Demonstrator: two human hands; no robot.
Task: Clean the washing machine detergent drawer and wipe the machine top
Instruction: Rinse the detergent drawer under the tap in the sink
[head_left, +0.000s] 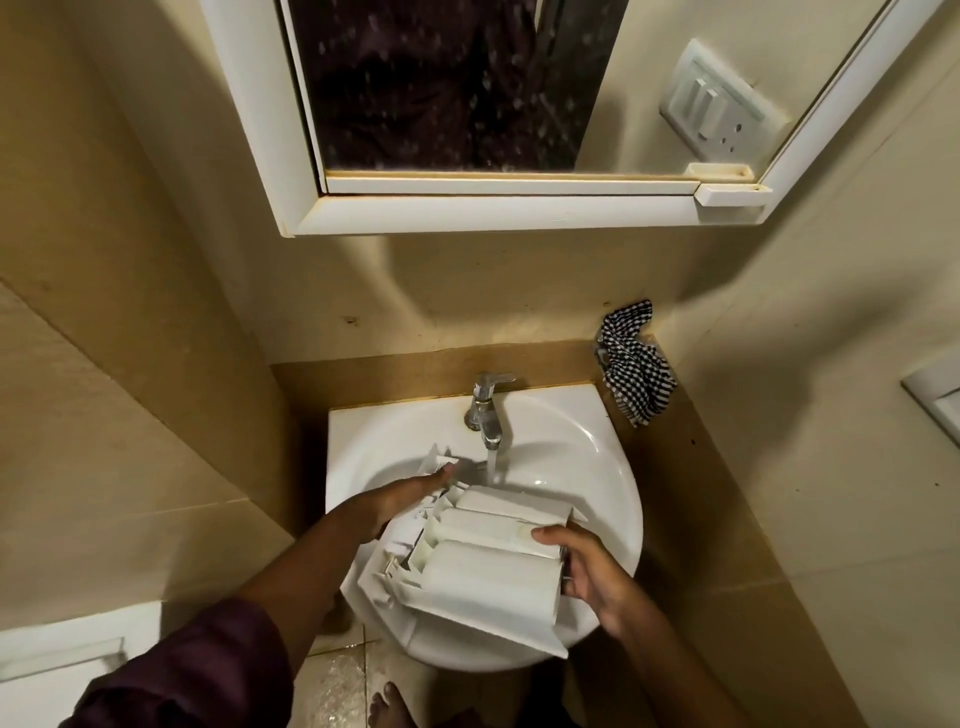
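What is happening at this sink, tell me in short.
A person is rinsing a white detergent drawer in the wash basin. The tap is running, and its stream falls by the drawer's far end. The right hand grips the drawer's near right end, while the left hand lies with straight fingers on its far left part. A checked cloth lies unused on the counter by the wall, right of the tap. The washing machine top is not in view.

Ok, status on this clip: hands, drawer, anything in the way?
Right hand grips detergent drawer end; left hand flat on its far side. Drawer upside down over sink, tap running. Nothing obstructing; checkered cloth parked by the wall.
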